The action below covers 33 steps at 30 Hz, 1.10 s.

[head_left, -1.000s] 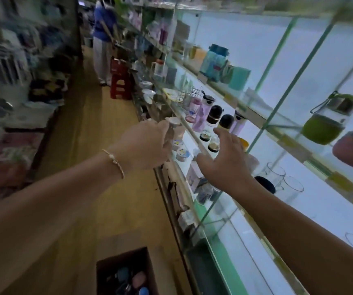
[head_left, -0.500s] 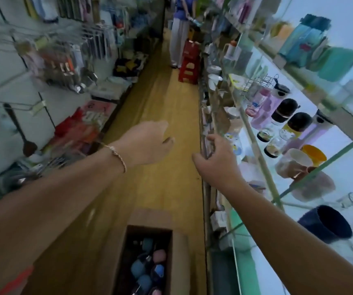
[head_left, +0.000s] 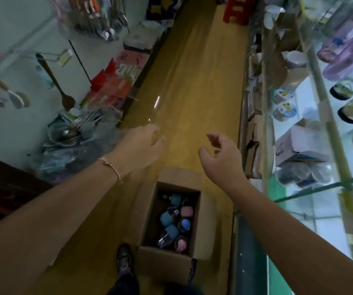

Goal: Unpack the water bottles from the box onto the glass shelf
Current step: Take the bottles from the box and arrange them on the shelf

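Observation:
An open cardboard box (head_left: 148, 211) stands on the wooden floor by my feet, holding several water bottles (head_left: 172, 222) with blue and pink caps. My left hand (head_left: 143, 145) hovers above and left of the box, fingers loosely curled, holding nothing. My right hand (head_left: 220, 154) hangs over the aisle above the box's right side, fingers relaxed and empty. The glass shelf (head_left: 329, 186) with its green frame runs along the right, with purple bottles (head_left: 346, 54) and black-lidded cups standing on it.
A red stool (head_left: 235, 11) stands far down the aisle. Kitchen utensils and strainers (head_left: 69, 128) are piled along the left wall. Cups and boxes (head_left: 299, 145) fill the lower right shelves. My shoe (head_left: 124, 258) is just left of the box.
My view has tilted down from the shelf to the floor. Both hands have drawn back from the shelf edge and now hang over the box, which is in fuller view.

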Motion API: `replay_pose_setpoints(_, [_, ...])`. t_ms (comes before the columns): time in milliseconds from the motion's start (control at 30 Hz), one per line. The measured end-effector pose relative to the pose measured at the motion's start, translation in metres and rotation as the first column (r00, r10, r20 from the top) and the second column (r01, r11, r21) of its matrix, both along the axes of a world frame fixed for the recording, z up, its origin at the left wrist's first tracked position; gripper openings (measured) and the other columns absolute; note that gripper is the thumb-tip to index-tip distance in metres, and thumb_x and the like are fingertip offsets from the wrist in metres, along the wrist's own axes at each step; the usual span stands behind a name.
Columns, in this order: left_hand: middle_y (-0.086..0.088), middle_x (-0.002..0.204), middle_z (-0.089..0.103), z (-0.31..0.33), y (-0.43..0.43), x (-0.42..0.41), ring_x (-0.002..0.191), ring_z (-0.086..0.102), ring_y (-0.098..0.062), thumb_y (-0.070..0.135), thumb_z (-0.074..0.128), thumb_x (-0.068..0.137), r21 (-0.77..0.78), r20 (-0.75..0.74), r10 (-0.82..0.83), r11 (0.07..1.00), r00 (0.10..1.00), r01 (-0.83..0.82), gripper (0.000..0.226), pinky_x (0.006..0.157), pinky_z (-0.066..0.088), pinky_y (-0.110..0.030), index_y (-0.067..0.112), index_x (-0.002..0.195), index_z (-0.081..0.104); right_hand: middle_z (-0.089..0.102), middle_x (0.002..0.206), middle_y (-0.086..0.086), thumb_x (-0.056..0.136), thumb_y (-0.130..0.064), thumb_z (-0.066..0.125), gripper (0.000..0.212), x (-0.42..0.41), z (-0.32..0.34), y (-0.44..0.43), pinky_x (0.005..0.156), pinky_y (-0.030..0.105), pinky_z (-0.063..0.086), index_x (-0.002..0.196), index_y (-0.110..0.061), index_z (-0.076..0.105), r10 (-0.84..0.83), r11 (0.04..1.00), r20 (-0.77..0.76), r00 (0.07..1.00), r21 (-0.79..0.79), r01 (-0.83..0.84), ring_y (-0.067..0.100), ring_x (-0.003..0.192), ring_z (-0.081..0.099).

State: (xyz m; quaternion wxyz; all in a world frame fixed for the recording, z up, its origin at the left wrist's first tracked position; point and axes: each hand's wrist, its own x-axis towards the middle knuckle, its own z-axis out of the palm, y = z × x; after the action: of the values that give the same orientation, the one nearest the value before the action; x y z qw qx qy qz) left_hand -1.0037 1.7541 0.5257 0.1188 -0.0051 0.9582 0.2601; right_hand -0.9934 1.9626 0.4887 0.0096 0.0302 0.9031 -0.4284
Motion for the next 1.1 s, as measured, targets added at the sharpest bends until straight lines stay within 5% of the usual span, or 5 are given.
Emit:
replay_pose_setpoints(167, [-0.001,0.120,0.061,-0.089,-0.012,-0.001,0.110,0.056,-0.018,0.039,0.049,0.097,0.138,0.115,0.078,0.986,0.990,-0.093,0.039,0.097,0.045,-0.031,0.017,0.129,0.054,0.055,0.127,-0.004,0.090,-0.031,0.061,0.045,0.018,-0.079,-0.014,0.091,0.026,0.044,0.133,-0.019,0.054,-0.043,0.998,0.145,0.988,0.046,0.037,0.008,0.114,0.051])
replay_pose_setpoints(367, [-0.005,0.126,0.062,-0.192,-0.027,0.004,0.118,0.055,-0.024,0.044,0.044,0.097,0.112,0.175,0.054,0.991,0.983,-0.074,0.045,0.112,0.034,-0.043,0.016,0.130,0.054,0.056,0.115,-0.011,0.091,-0.028,0.062,0.035,0.044,-0.177,-0.031,0.066,0.004,0.033,0.125,-0.025,0.056,-0.146,0.989,0.366,0.919,0.053,0.136,-0.004,0.095,0.051])
replay_pose_setpoints(600, [-0.009,0.120,0.061,-0.305,-0.049,0.026,0.112,0.057,-0.025,0.034,0.045,0.101,0.091,0.282,0.063,0.992,0.957,-0.092,0.039,0.087,0.040,-0.027,0.009,0.129,0.054,0.052,0.092,-0.024,0.092,-0.022,0.063,0.038,0.068,-0.277,-0.046,0.054,-0.002,0.037,0.129,-0.020,0.056,-0.210,0.973,0.504,0.838,0.025,0.229,-0.022,0.074,0.051])
replay_pose_setpoints(867, [-0.014,0.117,0.062,-0.414,-0.048,0.048,0.109,0.057,-0.028,0.029,0.047,0.100,0.086,0.335,0.061,0.992,0.940,-0.095,0.038,0.096,0.046,-0.037,0.003,0.126,0.055,0.054,0.088,-0.020,0.091,-0.020,0.062,0.021,0.067,-0.378,-0.039,0.056,-0.004,0.037,0.104,-0.031,0.052,-0.175,0.983,0.531,0.829,0.050,0.176,-0.012,0.073,0.050])
replay_pose_setpoints(1100, [-0.013,0.120,0.060,-0.497,-0.026,0.059,0.110,0.056,-0.025,0.029,0.046,0.101,0.117,0.374,-0.010,0.993,0.927,-0.036,0.041,0.095,0.044,-0.034,0.005,0.133,0.050,0.055,0.105,-0.008,0.091,-0.022,0.063,0.030,0.072,-0.466,-0.036,0.054,0.001,0.037,0.121,-0.022,0.056,-0.093,0.995,0.583,0.807,0.089,0.050,-0.005,0.076,0.050])
